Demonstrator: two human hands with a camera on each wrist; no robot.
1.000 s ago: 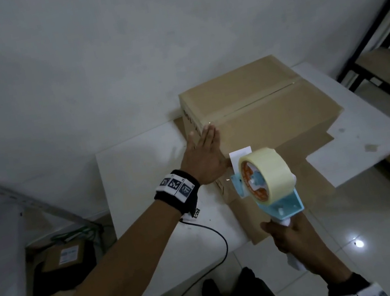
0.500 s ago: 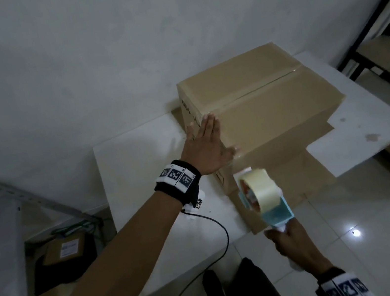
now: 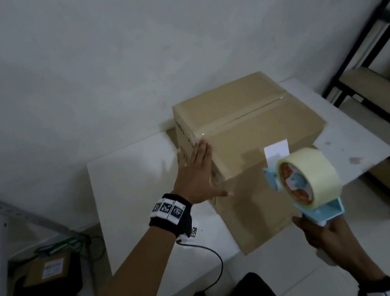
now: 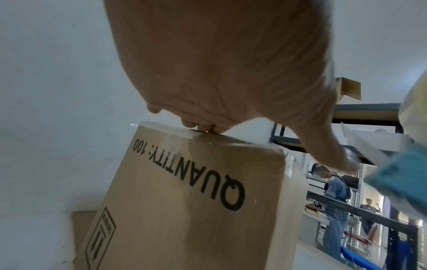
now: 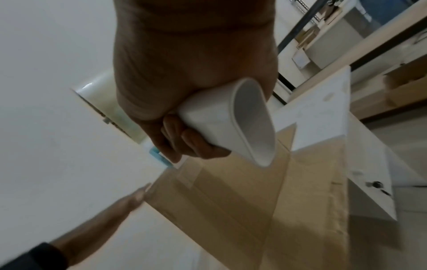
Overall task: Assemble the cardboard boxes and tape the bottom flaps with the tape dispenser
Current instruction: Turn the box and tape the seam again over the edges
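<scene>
A brown cardboard box (image 3: pixel 250 127) stands on the white table (image 3: pixel 132 198), clear tape running along its top seam. My left hand (image 3: pixel 198 173) lies flat with straight fingers against the box's left end, which reads "QUANTITY: 100" (image 4: pixel 184 175); the fingertips (image 4: pixel 205 127) reach the top edge over the tape end. My right hand (image 3: pixel 329 236) grips the white handle (image 5: pixel 235 120) of a light blue tape dispenser (image 3: pixel 306 180) carrying a pale tape roll, held in the air in front of the box's near right side, apart from it.
Flat cardboard (image 3: pixel 252 216) lies under the box and overhangs the table's front edge. A white sheet (image 3: pixel 345 147) sits at the right. A black metal rack (image 3: pixel 367 52) stands further right. A dark bag and parcel (image 3: pixel 46 273) sit on the floor at left. People stand in the distance.
The right hand has swung the dispenser from low by the box's near left corner up and to the right. The left hand has stayed flat on the box's left end.
</scene>
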